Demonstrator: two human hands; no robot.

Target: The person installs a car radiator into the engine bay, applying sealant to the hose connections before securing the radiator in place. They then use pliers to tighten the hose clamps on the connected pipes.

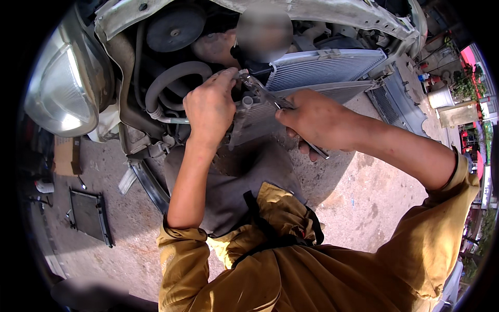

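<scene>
My right hand [317, 117] is wrapped round a pair of silver metal pliers [270, 96]. Their handles stick out below the fingers, and their jaws point up and left to a small fitting by the corner of a finned radiator [327, 67]. Beside those jaws my left hand [212, 104] is closed, fingertips pinched at the same spot; what they grip is hidden. A second, thinner finned panel [312, 96] sits in front of the radiator. Between the hands a pale pipe end [247, 101] stands up at that panel's left side.
A thick black hose [174, 75] curves left of my left hand, near a large headlight [60, 93]. The car's front crossbar [343, 13] spans above. On the ground lie another radiator [89, 216], a cardboard box [66, 155] and a grey bumper part [397, 101].
</scene>
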